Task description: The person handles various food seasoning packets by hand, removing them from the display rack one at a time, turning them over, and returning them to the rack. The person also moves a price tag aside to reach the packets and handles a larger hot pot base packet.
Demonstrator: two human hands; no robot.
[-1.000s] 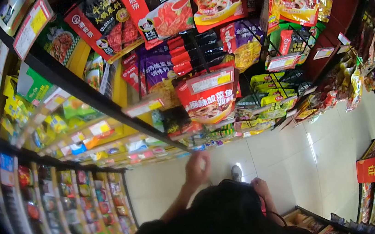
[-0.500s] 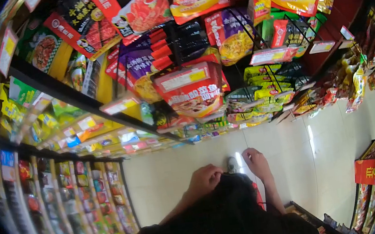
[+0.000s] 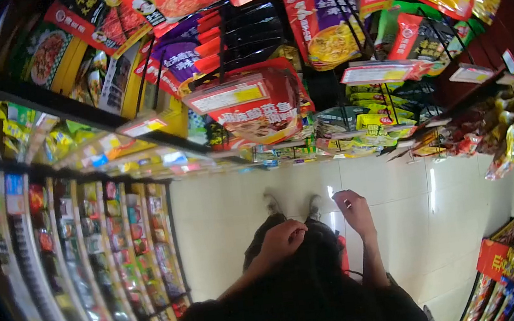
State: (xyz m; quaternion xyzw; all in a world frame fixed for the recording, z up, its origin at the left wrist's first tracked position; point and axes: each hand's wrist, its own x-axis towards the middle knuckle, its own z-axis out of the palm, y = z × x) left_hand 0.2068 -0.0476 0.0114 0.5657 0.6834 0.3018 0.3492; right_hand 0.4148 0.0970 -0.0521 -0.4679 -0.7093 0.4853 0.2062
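Note:
My left hand [image 3: 284,239] hovers in front of my dark clothes with its fingers curled in and the thumb against them. Nothing shows between these fingers. To the right, my right hand [image 3: 353,208] hangs over the pale floor, fingers bent into a loose fist, with nothing seen in it. Both hands are apart from the shelves. Above them, the nearest goods are a red seasoning packet [image 3: 257,119] behind a price tag [image 3: 229,98] and a purple and red packet [image 3: 327,29], both hanging on the rack.
Shelves of small packaged goods [image 3: 116,233] run along the left. A red-fronted display box [image 3: 494,258] stands at lower right, below hanging snack bags [image 3: 508,141]. Pale tiled floor [image 3: 392,177] lies under my shoes [image 3: 314,204]. Something red [image 3: 343,255] shows beside my leg.
The view has shifted, and the rack sits higher in it. Both my shoes and more of my legs now show. My hands keep nearly the same curled pose.

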